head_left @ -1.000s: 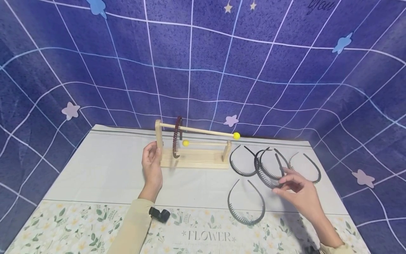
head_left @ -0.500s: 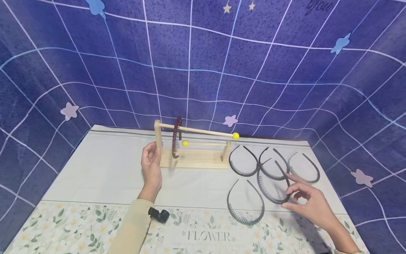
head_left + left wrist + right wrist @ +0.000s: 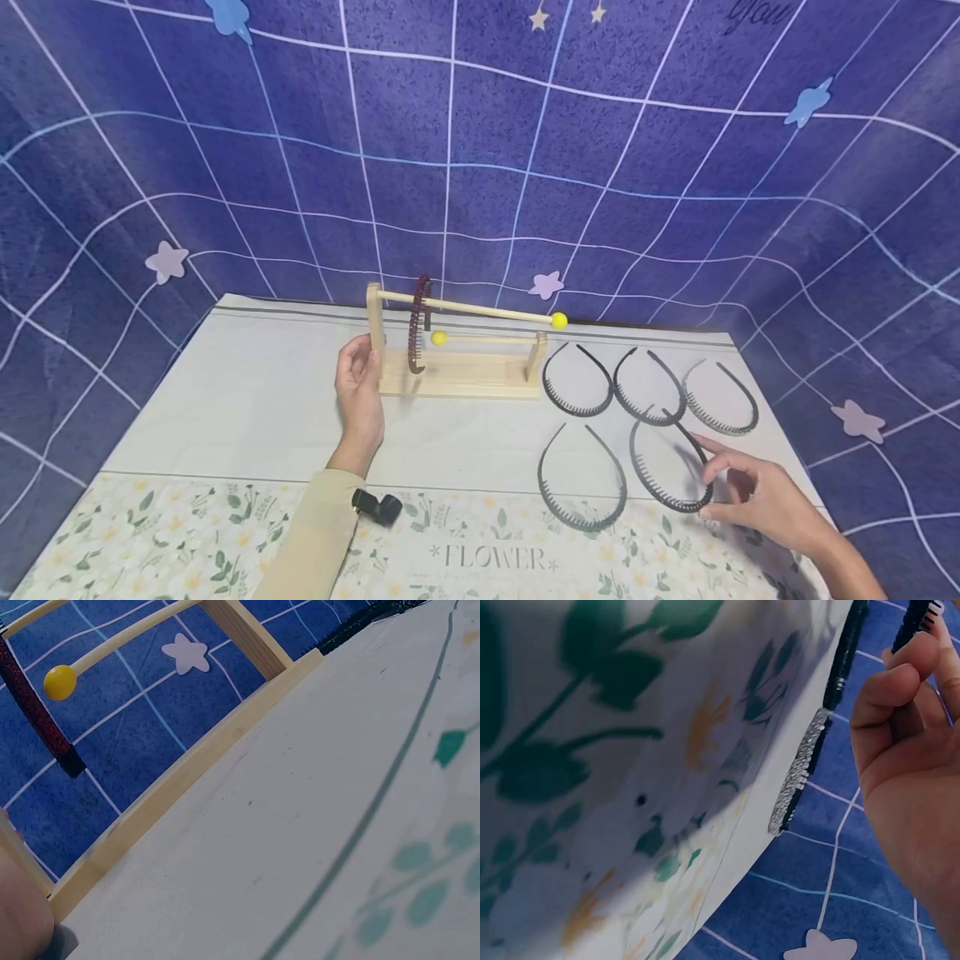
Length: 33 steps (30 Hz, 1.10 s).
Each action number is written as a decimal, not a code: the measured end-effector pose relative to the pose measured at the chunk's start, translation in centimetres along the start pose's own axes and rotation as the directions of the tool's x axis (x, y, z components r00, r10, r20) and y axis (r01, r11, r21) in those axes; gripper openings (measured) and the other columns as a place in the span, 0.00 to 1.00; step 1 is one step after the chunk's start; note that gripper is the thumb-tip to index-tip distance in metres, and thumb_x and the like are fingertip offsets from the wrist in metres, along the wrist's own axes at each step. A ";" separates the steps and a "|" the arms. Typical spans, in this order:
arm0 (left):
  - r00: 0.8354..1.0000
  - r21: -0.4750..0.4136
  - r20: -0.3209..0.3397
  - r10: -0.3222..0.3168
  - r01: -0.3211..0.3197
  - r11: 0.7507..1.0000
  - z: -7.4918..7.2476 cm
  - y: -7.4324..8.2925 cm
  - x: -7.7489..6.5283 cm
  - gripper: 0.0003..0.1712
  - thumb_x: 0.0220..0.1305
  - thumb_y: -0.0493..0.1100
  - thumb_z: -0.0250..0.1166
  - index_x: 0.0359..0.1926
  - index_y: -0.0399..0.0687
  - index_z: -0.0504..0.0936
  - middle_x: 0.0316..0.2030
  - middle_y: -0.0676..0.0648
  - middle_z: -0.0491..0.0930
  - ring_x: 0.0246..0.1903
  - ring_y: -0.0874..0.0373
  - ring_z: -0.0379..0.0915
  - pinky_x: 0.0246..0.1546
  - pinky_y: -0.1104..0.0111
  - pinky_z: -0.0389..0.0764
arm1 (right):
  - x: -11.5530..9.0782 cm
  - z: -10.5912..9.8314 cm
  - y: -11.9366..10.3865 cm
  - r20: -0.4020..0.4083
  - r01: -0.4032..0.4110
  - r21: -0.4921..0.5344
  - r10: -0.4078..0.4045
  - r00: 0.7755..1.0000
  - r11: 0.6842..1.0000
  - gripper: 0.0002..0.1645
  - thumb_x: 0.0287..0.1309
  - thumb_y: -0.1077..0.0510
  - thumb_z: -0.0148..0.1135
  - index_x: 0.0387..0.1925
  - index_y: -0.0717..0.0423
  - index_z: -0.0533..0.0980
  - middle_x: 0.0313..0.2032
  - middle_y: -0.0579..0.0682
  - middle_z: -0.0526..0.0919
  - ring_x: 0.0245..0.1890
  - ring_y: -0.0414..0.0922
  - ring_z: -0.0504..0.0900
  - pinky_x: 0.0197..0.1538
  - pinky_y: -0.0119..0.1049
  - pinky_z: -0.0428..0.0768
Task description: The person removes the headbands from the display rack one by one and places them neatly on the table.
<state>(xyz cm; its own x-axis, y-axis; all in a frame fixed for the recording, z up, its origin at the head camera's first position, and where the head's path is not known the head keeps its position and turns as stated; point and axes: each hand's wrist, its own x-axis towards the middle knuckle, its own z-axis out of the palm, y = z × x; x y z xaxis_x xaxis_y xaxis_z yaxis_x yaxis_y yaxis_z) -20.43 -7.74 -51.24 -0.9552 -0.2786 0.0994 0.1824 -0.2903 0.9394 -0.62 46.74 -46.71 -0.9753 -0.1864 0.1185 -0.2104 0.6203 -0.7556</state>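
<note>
My left hand (image 3: 358, 400) holds the left post (image 3: 376, 333) of a wooden headband rack (image 3: 457, 385). From the rack's upper rod (image 3: 487, 311), tipped with a yellow ball, hangs a dark red toothed headband (image 3: 416, 329). In the left wrist view one end of that red headband (image 3: 34, 712) shows beside the lower rod's yellow ball (image 3: 60, 682). At the right, my right hand (image 3: 768, 500) pinches a black toothed headband (image 3: 678, 505) by its right side, thumb against fingers. The right wrist view catches only a piece of this black headband (image 3: 913, 626) at the fingertips.
Black headbands lie at the back, one left (image 3: 577, 412) and one middle (image 3: 678, 392). A silvery one (image 3: 720, 427) lies right of them, and another dark headband (image 3: 583, 527) lies in front. A blue gridded cloth (image 3: 480, 200) rises behind the table (image 3: 247, 400).
My right hand has drawn the black headband toward me and to the right, from over the back middle headband to in front of it. My left hand and the rack have stayed put.
</note>
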 end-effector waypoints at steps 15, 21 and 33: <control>1.000 -0.011 0.004 0.013 -0.013 1.000 0.1 -0.1 0.0 0.16 0.88 0.41 0.56 0.68 0.58 0.77 0.71 0.53 0.76 0.78 0.54 0.66 0.83 0.57 0.63 | -0.6 0.1 1.4 0.035 0.050 -0.048 -0.048 0.998 0.998 0.28 0.40 0.58 0.93 0.42 0.43 0.83 0.73 0.38 0.80 0.71 0.15 0.65 0.69 0.09 0.58; 1.000 -0.035 -0.002 0.016 -0.016 0.999 0.1 0.0 0.0 0.16 0.87 0.40 0.56 0.68 0.57 0.77 0.69 0.53 0.77 0.77 0.54 0.67 0.82 0.57 0.63 | -0.8 0.2 1.6 0.039 0.047 -0.094 -0.043 0.998 0.994 0.28 0.39 0.56 0.93 0.41 0.39 0.83 0.71 0.57 0.82 0.70 0.14 0.64 0.69 0.08 0.57; 1.000 -0.016 0.003 0.005 -0.005 1.000 0.0 -0.1 0.0 0.16 0.88 0.40 0.56 0.69 0.57 0.77 0.71 0.51 0.76 0.77 0.54 0.67 0.83 0.56 0.62 | -1.4 1.0 1.9 0.035 0.045 -0.181 -0.039 0.999 0.983 0.31 0.36 0.52 0.94 0.41 0.34 0.81 0.72 0.62 0.80 0.71 0.14 0.58 0.69 0.06 0.50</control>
<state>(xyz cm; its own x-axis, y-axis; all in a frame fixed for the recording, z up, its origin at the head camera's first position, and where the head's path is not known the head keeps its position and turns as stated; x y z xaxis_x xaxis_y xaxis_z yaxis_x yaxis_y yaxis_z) -20.44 -7.69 -51.32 -0.9551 -0.2769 0.1054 0.1911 -0.3037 0.9334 0.40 47.43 -48.95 -0.9634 -0.2368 0.1254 -0.2623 0.7388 -0.6208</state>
